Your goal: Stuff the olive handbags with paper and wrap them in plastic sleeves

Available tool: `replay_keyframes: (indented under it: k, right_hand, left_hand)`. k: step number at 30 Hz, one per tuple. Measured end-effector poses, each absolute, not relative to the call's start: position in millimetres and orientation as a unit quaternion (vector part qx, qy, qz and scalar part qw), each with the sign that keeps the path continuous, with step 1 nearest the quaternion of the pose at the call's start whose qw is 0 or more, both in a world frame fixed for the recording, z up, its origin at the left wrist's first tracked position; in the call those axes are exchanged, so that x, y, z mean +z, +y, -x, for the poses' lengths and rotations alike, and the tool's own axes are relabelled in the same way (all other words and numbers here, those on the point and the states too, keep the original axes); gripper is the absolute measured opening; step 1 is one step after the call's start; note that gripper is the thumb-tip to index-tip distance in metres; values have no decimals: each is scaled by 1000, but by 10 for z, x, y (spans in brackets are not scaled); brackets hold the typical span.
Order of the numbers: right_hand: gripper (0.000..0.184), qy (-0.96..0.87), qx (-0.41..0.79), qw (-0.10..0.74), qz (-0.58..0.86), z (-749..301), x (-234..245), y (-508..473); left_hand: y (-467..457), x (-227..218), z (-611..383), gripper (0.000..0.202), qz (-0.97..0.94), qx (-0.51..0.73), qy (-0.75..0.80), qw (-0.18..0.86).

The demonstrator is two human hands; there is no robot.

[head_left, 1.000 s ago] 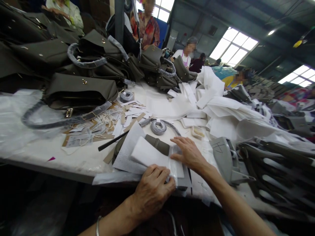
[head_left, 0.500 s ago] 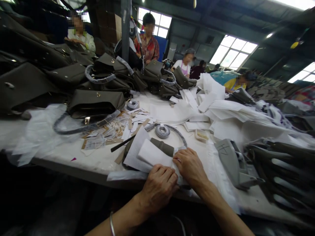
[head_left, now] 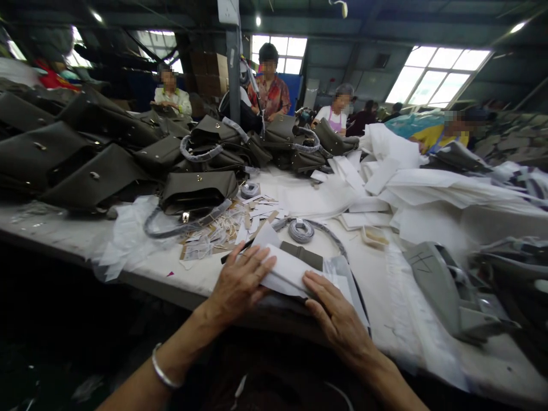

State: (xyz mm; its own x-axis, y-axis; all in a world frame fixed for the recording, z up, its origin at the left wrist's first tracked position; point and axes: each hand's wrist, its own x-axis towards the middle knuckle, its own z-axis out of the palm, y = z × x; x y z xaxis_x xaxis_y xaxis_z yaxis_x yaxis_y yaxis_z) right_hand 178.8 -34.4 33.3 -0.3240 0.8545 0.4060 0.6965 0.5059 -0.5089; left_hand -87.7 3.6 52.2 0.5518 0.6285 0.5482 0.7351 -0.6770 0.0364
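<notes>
An olive-grey handbag (head_left: 302, 255) lies at the table's front edge, largely covered by folded white paper (head_left: 286, 271). Spread across the left end of the paper are the fingers of my left hand (head_left: 242, 279). My right hand (head_left: 336, 308) rests its outstretched fingers on the paper's near right part, thumb by the bag's near edge. Clear plastic (head_left: 338, 268) shows at the bag's right end. Behind the bag curves a plastic-wrapped handle (head_left: 334, 235), around a coiled wrapped strap (head_left: 301, 230).
Olive handbags (head_left: 199, 191) are heaped at the left and back. Loose tags and strings (head_left: 218, 228) lie left of the coil. White paper sheets (head_left: 428, 188) pile up at the right, near a grey tape dispenser (head_left: 440, 285). Several people work beyond the table (head_left: 385, 285).
My left hand has gone from curled fingers to spread ones and moved left along the paper. My right hand's fingers have stretched out from a closed grip. The view has turned left.
</notes>
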Motion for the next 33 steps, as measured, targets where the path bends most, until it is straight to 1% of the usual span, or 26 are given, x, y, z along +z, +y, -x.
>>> replay_keyframes:
  k: [3, 6, 8, 10, 12, 14, 17, 18, 21, 22, 24, 26, 28, 32, 33]
  right_hand:
    - [38, -816, 110, 314, 473, -1905, 372, -304]
    - [40, -826, 78, 292, 475, -2104, 404, -279]
    - [48, -832, 46, 273, 481, -2236, 438, -290]
    - [61, -841, 22, 241, 483, -2313, 477, -318]
    - [69, -854, 8, 205, 478, -2309, 500, -346]
    - [68, -860, -5, 182, 476, -2239, 491, -357]
    - [70, -861, -31, 173, 477, -2089, 429, -342]
    - [70, -860, -41, 175, 477, -2043, 403, -336]
    - [68, -858, -68, 184, 475, -1956, 336, -335]
    - [67, -858, -71, 187, 474, -1946, 322, -340]
    - [68, -857, -65, 190, 474, -1944, 308, -350]
    - [70, -857, -50, 191, 477, -1954, 313, -355]
    - [69, -858, -35, 191, 476, -1960, 333, -357]
    - [62, -858, -14, 194, 476, -1961, 384, -361]
    - [62, -858, -7, 196, 475, -1962, 393, -364]
  left_hand:
    - [94, 533, 1076, 48, 870, -283, -398, 65]
    - [16, 387, 854, 49, 863, -322, -386, 39]
    - [-58, 285, 574, 50, 857, -338, -388, 31]
    - [-104, 225, 302, 49, 855, -342, -389, 22]
    - [-114, 216, 118, 47, 859, -335, -387, 18]
    - [-104, 253, 53, 46, 865, -317, -389, 16]
    - [-104, 362, 123, 48, 881, -270, -388, 3]
    - [-115, 399, 164, 54, 890, -250, -382, -2]
    - [-174, 463, 256, 97, 912, -192, -361, 10]
    - [-195, 466, 267, 107, 917, -175, -358, 19]
    - [-231, 452, 263, 112, 919, -149, -363, 33]
    - [-258, 429, 234, 109, 915, -135, -379, 35]
    - [-282, 407, 193, 101, 910, -138, -390, 37]
    - [-346, 356, 93, 73, 904, -164, -385, 84]
    - [-361, 349, 70, 68, 902, -173, -384, 98]
